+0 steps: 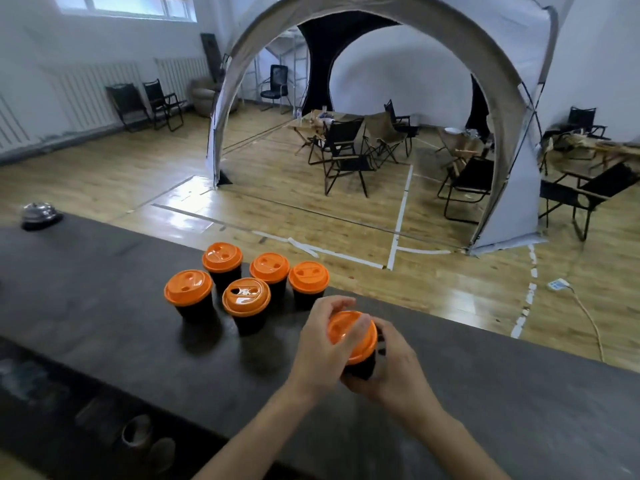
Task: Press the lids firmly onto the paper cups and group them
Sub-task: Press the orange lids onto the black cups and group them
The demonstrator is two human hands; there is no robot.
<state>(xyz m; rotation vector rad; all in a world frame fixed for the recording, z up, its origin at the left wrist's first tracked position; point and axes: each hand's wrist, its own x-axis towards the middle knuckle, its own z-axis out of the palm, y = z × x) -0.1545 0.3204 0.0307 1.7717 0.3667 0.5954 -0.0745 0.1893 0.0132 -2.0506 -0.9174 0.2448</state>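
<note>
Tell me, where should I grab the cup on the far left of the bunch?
Hold the leftmost cup by its dark wall, just under the orange lid, reaching from the left. It stands upright, that side is bare counter, and other cups crowd its right and back.

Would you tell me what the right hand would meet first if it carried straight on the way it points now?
Likely the nearest lidded cup of the group: the right hand points forward-left, gripping the sixth cup under the left hand; depth is unclear.
</note>
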